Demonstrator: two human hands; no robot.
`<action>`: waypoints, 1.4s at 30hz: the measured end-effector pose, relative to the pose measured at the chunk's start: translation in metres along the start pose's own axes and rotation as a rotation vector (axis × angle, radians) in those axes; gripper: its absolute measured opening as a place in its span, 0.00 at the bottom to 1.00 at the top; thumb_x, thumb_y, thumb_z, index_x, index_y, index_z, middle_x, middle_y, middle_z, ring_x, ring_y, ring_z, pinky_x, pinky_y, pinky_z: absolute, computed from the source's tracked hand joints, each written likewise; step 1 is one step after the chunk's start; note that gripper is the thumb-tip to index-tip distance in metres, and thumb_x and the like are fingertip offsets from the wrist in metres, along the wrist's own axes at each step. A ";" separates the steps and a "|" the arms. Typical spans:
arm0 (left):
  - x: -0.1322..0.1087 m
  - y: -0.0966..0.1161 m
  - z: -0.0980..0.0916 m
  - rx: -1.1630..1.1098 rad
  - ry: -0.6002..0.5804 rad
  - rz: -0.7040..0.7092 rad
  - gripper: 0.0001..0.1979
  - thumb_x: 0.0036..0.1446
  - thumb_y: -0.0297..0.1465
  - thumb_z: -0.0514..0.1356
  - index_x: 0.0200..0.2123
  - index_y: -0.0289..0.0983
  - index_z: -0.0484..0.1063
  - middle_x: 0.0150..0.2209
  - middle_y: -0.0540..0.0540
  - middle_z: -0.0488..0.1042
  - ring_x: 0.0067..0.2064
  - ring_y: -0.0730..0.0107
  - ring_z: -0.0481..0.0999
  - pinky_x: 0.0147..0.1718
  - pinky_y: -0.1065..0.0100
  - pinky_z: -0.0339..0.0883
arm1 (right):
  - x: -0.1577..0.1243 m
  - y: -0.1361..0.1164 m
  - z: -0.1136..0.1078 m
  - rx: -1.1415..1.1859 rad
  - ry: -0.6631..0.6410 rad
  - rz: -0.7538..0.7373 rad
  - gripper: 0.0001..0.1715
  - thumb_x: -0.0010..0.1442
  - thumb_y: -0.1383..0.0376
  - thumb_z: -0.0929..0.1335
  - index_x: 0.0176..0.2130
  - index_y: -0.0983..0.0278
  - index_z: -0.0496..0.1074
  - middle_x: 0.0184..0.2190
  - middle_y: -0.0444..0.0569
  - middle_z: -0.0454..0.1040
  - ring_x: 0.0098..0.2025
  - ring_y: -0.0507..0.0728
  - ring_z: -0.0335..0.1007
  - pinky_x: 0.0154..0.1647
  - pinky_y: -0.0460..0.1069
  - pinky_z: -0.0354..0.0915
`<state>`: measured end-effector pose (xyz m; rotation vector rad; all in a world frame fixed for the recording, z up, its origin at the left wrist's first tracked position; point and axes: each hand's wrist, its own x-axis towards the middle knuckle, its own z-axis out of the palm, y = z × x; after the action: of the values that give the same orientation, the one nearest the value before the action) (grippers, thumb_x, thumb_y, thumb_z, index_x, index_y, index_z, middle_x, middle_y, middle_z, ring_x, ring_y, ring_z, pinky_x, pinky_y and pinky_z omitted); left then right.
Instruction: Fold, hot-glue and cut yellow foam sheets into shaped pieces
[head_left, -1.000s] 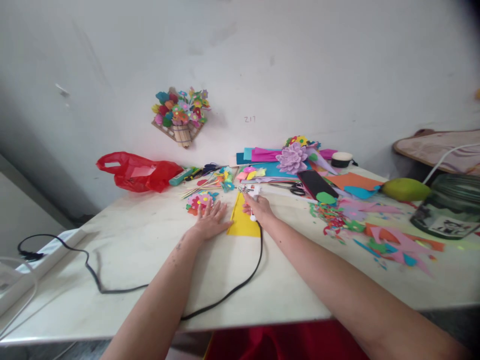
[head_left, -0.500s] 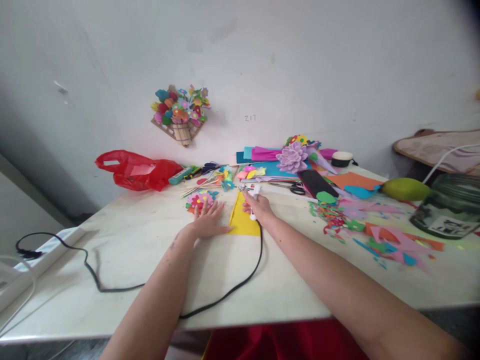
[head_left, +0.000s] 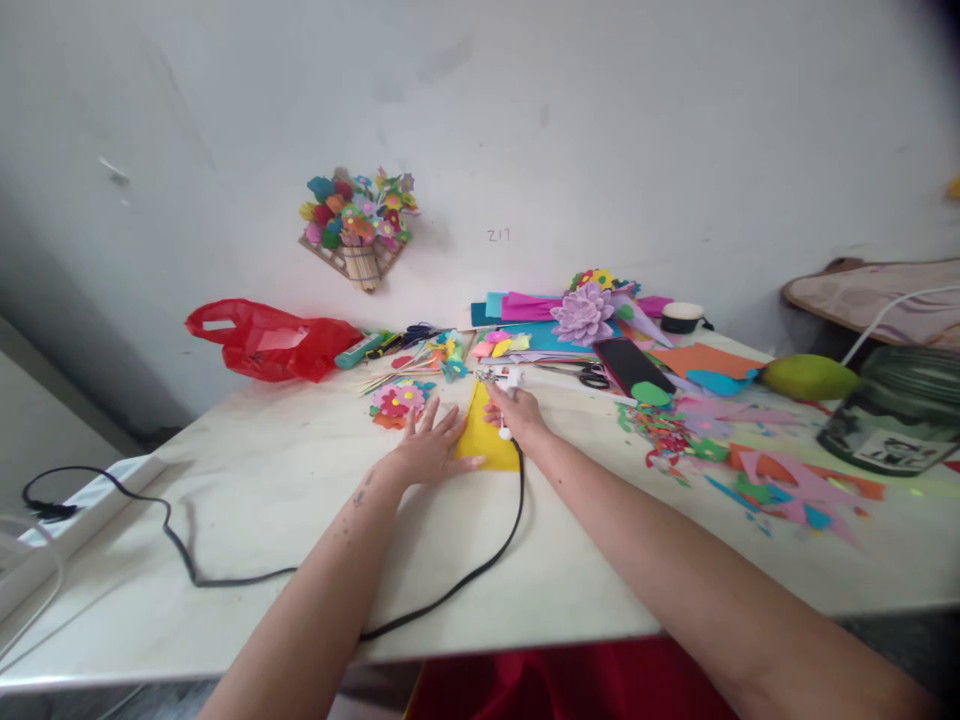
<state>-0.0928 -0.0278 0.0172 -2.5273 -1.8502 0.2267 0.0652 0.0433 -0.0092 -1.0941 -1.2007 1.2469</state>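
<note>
My left hand (head_left: 431,447) lies flat with fingers spread, its fingertips and thumb resting on the left part of a yellow foam sheet (head_left: 487,445) on the white table (head_left: 285,520). My right hand (head_left: 516,413) is closed around a white glue gun (head_left: 507,381) at the sheet's far right edge. The gun's black cord (head_left: 480,560) runs back along my right forearm, over the table's front edge and off to the left. A cluster of small foam flowers (head_left: 396,401) lies just beyond my left hand.
Red plastic bag (head_left: 274,340) at the back left. Stacked coloured sheets with a purple flower (head_left: 583,313), scissors (head_left: 585,374) and a dark phone (head_left: 631,367) lie behind. Foam scraps (head_left: 750,470), a green fruit (head_left: 810,378) and a glass jar (head_left: 896,410) fill the right. A flower basket (head_left: 360,228) hangs on the wall.
My left hand has slid to the right, from beside the yellow sheet onto its left part. My right hand has stayed with the glue gun.
</note>
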 end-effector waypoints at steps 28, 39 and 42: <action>0.000 0.022 0.005 0.035 0.198 -0.011 0.36 0.54 0.51 0.35 0.60 0.36 0.46 0.61 0.44 0.48 0.63 0.54 0.31 0.55 0.44 0.20 | -0.004 -0.010 -0.002 0.158 0.071 0.036 0.19 0.50 0.54 0.67 0.34 0.68 0.67 0.21 0.46 0.71 0.17 0.50 0.68 0.15 0.42 0.63; 0.019 0.003 0.007 0.002 0.300 -0.109 0.28 0.59 0.44 0.33 0.61 0.43 0.45 0.62 0.52 0.44 0.63 0.57 0.29 0.55 0.44 0.21 | -0.002 -0.016 -0.004 0.214 0.084 -0.015 0.19 0.50 0.54 0.67 0.34 0.67 0.66 0.21 0.45 0.71 0.18 0.50 0.68 0.16 0.42 0.65; 0.016 -0.006 0.005 -0.032 0.306 -0.197 0.27 0.59 0.41 0.32 0.61 0.44 0.42 0.63 0.52 0.39 0.62 0.56 0.25 0.54 0.42 0.23 | 0.000 -0.013 -0.004 0.215 0.072 0.015 0.20 0.50 0.54 0.67 0.34 0.67 0.66 0.21 0.45 0.71 0.18 0.50 0.69 0.16 0.42 0.65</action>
<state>-0.0942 -0.0117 0.0111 -2.2215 -1.9666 -0.1817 0.0698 0.0427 0.0034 -0.9821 -0.9811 1.3043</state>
